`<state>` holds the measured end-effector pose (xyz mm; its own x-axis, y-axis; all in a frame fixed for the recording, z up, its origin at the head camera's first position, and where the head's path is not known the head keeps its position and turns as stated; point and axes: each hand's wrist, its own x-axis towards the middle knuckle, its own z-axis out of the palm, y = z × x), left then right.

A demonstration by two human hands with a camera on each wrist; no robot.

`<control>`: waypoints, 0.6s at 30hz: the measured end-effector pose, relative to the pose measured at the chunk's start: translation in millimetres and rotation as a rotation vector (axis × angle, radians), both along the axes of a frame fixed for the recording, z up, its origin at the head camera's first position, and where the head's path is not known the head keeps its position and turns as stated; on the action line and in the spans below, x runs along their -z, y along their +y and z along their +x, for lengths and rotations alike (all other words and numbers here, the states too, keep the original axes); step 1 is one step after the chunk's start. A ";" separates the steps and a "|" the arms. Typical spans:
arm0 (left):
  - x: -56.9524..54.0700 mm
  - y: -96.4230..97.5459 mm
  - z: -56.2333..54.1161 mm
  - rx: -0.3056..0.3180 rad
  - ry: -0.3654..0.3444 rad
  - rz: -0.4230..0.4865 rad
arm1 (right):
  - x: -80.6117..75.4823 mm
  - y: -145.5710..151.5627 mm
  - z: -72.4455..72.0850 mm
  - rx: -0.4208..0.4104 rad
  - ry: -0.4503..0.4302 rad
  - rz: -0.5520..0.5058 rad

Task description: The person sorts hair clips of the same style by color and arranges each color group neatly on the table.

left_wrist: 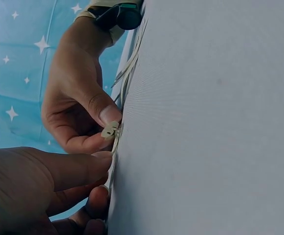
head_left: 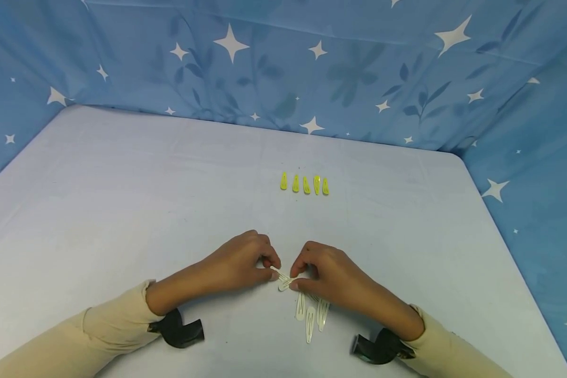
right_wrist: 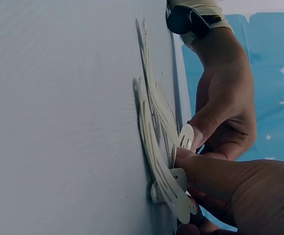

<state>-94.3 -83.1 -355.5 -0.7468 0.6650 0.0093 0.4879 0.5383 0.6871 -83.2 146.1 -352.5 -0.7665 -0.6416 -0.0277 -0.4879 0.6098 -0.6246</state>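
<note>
My left hand [head_left: 245, 262] pinches the end of a cream snap hair clip [head_left: 281, 274] between thumb and forefinger. Facing it, my right hand [head_left: 328, 268] pinches another cream hair clip [head_left: 285, 285], which crosses the first one between the fingertips. The right wrist view shows a clip's rounded end [right_wrist: 185, 136] at the left thumb. Under and in front of the right hand lies a loose pile of cream hair clips [head_left: 310, 323], partly hidden by that hand. These clips overlap one another on the white table [head_left: 193, 173].
Farther back on the table, several yellow hair clips [head_left: 306, 185] lie side by side in a row. A blue curtain [head_left: 283, 68] with white stars hangs behind the table's far edge and along its right side. Black wrist mounts [head_left: 181, 332] sit under both sleeves.
</note>
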 end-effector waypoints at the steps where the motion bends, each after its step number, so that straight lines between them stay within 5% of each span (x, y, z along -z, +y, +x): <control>1: -0.2 -0.1 -0.1 -0.002 -0.005 0.001 | -0.2 0.3 -0.2 0.000 -0.001 0.001; 11: -0.4 -1.0 -3.5 -0.048 -0.189 0.175 | -5.8 6.4 -6.0 0.015 -0.208 -0.094; 18: 1.1 0.0 -5.5 -0.085 -0.203 0.235 | -3.4 9.5 -9.8 -0.033 -0.217 -0.165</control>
